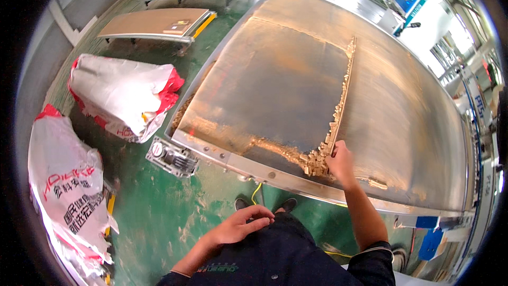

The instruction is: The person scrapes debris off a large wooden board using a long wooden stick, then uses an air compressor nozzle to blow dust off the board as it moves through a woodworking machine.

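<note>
Metal tabletop [402, 111], dusty. Right hand [340, 162], fingers curled on a long strip [344, 90], sweeps wood offcuts [316, 163] toward the near edge. Left hand [244, 224] idle, fingers loosely apart. Next: likely push the pile off.

Wood workshop, machine bed [296, 74], sawdust sacks [119, 92]

Person wears dark navy top w/ short sleeves, cuff edged pale; small green print near hem. Dark trousers, black shoes. Left hand [244, 224] & right hand [341, 162] bare, no gloves.
</note>
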Action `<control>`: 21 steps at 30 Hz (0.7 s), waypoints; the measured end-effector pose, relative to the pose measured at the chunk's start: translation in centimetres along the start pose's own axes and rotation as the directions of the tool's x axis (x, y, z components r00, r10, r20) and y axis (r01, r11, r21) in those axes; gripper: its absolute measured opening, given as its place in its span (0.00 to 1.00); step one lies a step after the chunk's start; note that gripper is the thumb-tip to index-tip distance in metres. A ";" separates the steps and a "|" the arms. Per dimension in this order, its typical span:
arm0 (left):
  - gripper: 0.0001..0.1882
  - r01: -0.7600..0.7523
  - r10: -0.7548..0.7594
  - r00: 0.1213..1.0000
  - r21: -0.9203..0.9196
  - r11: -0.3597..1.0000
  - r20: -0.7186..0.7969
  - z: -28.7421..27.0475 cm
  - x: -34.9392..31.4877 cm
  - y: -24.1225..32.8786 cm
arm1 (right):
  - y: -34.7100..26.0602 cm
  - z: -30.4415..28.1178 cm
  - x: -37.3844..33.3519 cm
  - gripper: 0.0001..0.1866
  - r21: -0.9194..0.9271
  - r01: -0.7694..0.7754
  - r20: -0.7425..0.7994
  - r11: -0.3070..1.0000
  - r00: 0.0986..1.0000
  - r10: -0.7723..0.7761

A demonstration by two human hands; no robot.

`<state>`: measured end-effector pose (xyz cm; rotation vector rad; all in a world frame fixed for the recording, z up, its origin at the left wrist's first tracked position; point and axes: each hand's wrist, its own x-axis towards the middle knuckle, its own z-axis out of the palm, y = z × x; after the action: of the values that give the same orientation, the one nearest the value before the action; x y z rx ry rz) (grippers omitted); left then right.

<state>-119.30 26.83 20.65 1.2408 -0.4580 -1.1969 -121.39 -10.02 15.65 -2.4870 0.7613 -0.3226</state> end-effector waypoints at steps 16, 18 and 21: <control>0.12 -0.183 0.170 0.975 -0.082 0.980 -0.139 -3.0 -7.7 -1.0 | -18.7 10.8 1.8 0.19 0.088 -0.010 0.243 0.996 0.970 -0.012; 0.12 -0.210 0.193 0.967 -0.091 0.973 -0.167 -3.2 -8.4 -1.5 | -20.7 13.0 2.7 0.19 0.122 -0.003 0.257 0.993 0.966 -0.029; 0.12 -0.258 0.231 0.948 -0.102 0.961 -0.221 -3.7 -9.5 -2.2 | -24.8 15.5 3.7 0.21 0.133 0.001 0.274 0.991 0.961 -0.038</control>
<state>-120.86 37.16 20.44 1.1452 -0.3614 -0.8626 -101.57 11.73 16.26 -2.3498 0.5814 -0.0281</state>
